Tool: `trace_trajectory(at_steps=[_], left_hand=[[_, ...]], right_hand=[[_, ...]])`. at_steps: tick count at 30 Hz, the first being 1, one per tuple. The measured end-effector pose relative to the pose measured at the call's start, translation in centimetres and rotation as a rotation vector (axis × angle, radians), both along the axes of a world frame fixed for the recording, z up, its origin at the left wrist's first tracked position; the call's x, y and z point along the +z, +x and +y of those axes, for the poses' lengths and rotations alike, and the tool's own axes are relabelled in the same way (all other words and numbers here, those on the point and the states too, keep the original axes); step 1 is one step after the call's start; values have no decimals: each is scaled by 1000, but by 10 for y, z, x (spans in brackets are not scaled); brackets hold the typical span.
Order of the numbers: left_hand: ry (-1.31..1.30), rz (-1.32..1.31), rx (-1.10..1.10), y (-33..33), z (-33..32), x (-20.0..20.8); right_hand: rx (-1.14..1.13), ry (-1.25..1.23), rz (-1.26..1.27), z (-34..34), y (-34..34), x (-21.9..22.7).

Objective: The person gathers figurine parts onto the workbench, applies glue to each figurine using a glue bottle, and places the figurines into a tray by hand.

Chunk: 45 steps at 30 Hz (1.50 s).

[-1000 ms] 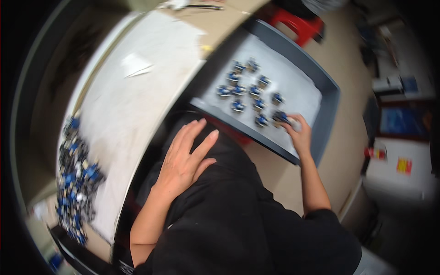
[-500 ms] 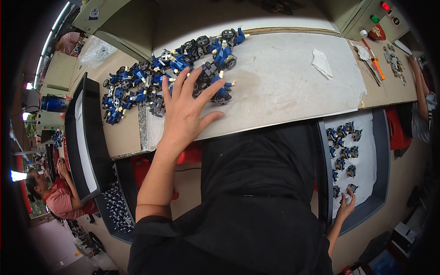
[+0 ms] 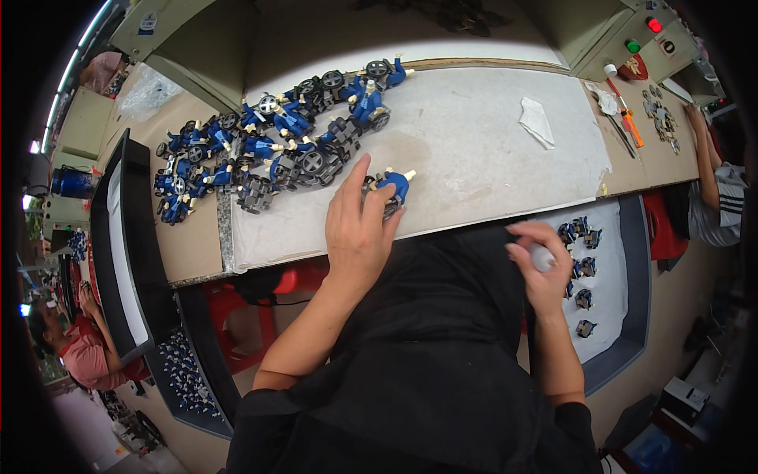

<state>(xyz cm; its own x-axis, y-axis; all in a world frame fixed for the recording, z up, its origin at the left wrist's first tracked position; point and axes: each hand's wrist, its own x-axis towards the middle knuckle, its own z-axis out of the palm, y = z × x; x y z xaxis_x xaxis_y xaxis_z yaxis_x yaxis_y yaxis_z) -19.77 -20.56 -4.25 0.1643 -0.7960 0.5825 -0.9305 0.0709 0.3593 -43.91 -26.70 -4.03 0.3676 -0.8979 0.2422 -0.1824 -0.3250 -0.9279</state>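
Observation:
My left hand (image 3: 357, 229) lies on the white bench mat (image 3: 474, 150) with its fingers closed over one blue and grey toy piece (image 3: 395, 187), near the mat's front edge. A heap of several similar blue toy pieces (image 3: 276, 150) lies behind it to the left. My right hand (image 3: 545, 276) is raised over my lap, beside the bench's front edge, and pinches a small pale part (image 3: 542, 257). Just right of it, a dark tray (image 3: 636, 261) lined in white holds several small blue-grey parts (image 3: 583, 268).
A long black tray (image 3: 118, 237) stands at the bench's left end, with a bin of small blue parts (image 3: 185, 371) below it. A white rag (image 3: 537, 122) and hand tools (image 3: 624, 118) lie at the right. Another person's arm (image 3: 707, 158) works at the far right; someone else sits lower left (image 3: 79, 347).
My left hand has drawn back from the heap with one blue piece toward the mat's front edge. My right hand has left the tray and risen toward my lap with a small part.

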Motion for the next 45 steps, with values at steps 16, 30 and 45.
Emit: trace_trajectory(at_steps=[16,30,45], left_hand=[[132,597,-417,-14,-43,15],[156,274,-323,-6,-32,5],[-5,139,-263,-7,-29,-2]], right_hand=[[320,60,-41,-67,72,30],[21,59,-56,4,-9,1],[-152,-173,-290,14,22,-15]])
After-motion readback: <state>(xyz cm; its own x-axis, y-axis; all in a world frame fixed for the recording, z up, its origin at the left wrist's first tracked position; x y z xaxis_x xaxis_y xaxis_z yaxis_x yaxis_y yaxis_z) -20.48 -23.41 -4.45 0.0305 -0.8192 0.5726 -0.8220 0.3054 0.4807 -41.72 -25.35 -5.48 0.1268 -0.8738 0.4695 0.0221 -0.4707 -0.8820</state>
